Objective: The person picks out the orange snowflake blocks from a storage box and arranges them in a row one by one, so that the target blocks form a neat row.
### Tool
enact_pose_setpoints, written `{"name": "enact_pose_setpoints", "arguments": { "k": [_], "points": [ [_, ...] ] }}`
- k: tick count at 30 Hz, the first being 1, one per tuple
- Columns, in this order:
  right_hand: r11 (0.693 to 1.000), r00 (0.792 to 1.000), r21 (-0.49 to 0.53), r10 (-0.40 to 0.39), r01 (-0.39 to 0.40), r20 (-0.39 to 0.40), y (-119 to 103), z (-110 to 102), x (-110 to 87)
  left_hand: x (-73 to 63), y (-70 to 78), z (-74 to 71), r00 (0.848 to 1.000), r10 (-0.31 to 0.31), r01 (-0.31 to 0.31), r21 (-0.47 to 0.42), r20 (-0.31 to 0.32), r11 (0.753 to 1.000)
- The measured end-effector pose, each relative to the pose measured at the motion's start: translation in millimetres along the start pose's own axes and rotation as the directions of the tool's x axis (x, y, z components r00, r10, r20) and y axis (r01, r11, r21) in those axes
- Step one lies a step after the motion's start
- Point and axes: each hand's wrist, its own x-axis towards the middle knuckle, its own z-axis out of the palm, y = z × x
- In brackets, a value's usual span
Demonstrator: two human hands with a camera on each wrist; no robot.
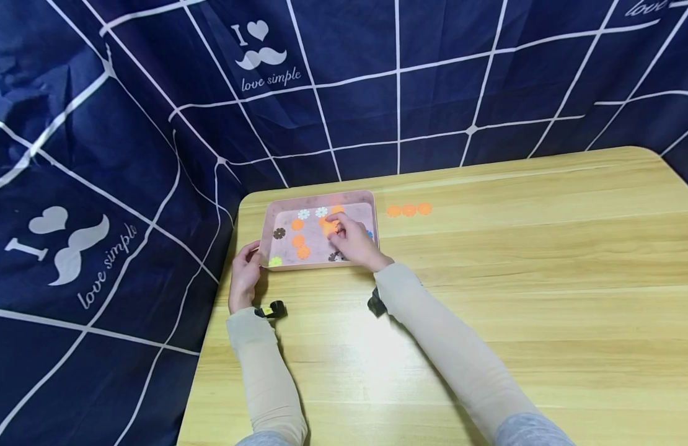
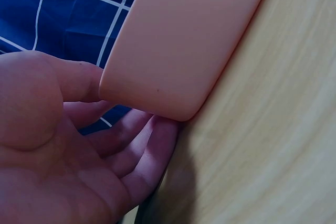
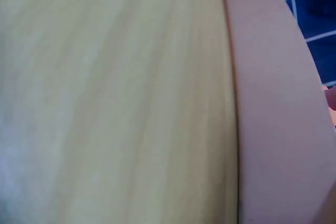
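My left hand (image 1: 245,277) grips the near left corner of a shallow pink tray (image 1: 313,266). In the left wrist view, its thumb meets the tray's rim and the other fingers (image 2: 152,150) bend against the lower corner. Over the tray's right half, my right hand (image 1: 356,240) pinches an orange flower-shaped piece (image 1: 330,230) between thumb and fingers. Inside the tray lie several more flower-shaped pieces: orange, white (image 1: 304,214), brown (image 1: 279,233), yellow-green (image 1: 275,261) and blue. The right wrist view has mostly the tray's outer wall (image 3: 283,103), with the right hand almost wholly out of frame.
Right of the tray, three orange flower-shaped pieces (image 1: 409,210) lie in a row on the wooden table (image 1: 517,279). A dark blue cloth (image 1: 355,111) with white lines hangs behind the table and along its left side.
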Motion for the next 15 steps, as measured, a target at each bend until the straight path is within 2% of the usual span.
{"name": "enact_pose_setpoints", "arguments": {
  "k": [6, 15],
  "points": [
    [0.984, 0.992, 0.167, 0.081, -0.064, -0.098, -1.8, -3.3, 3.7, -0.6, -0.6, -1.8, 1.0, -0.006, 0.007, 0.018, -0.006, 1.0],
    [0.947, 0.987, 0.317, 0.09, -0.044, -0.131, -13.1, -20.0, 5.9, -0.4, 0.5, -0.4, 1.0, 0.014, -0.014, 0.035, 0.003, 0.999]
  ]
}}
